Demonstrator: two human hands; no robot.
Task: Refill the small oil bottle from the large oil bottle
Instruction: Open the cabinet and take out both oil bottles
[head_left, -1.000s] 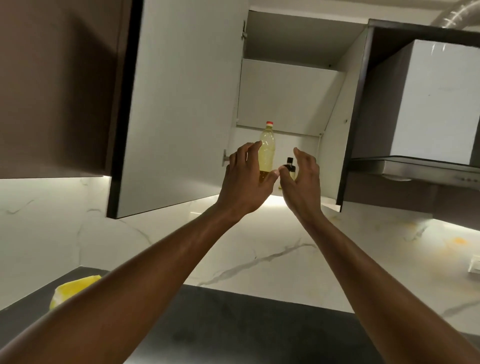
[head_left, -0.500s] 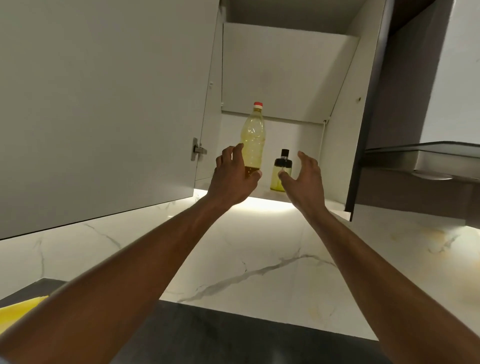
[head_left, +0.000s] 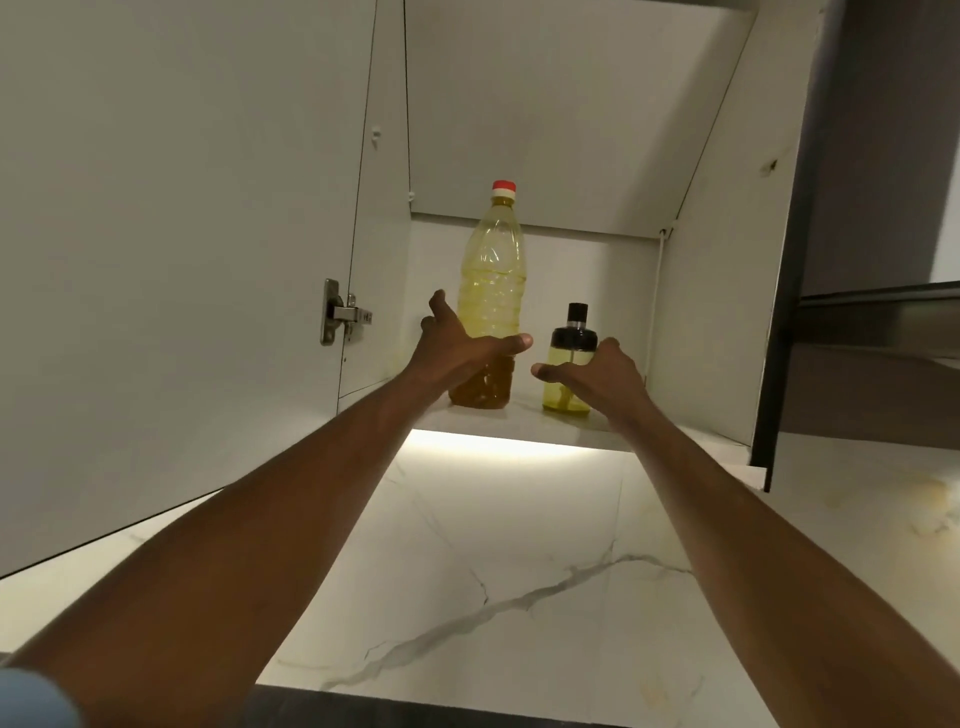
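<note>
A tall clear large oil bottle (head_left: 491, 270) with a red cap stands on the bottom shelf (head_left: 524, 423) of an open wall cabinet. To its right stands the small oil bottle (head_left: 569, 358), with a black collar and spout and a little yellow oil inside. My left hand (head_left: 457, 348) wraps the lower part of the large bottle, thumb across its front and fingers behind its left side. My right hand (head_left: 602, 379) curls round the small bottle, thumb in front and fingers at its right side. Both bottles stand upright on the shelf.
The open cabinet door (head_left: 182, 260) hangs at the left on a metal hinge (head_left: 343, 317). A dark range hood (head_left: 883, 338) sits right of the cabinet. Below is a lit marble wall (head_left: 519, 571) and a dark counter edge (head_left: 467, 712).
The camera has come closer to the cabinet. Both hands have reached further in and closed around the bottles: the left on the large one, the right on the small one.
</note>
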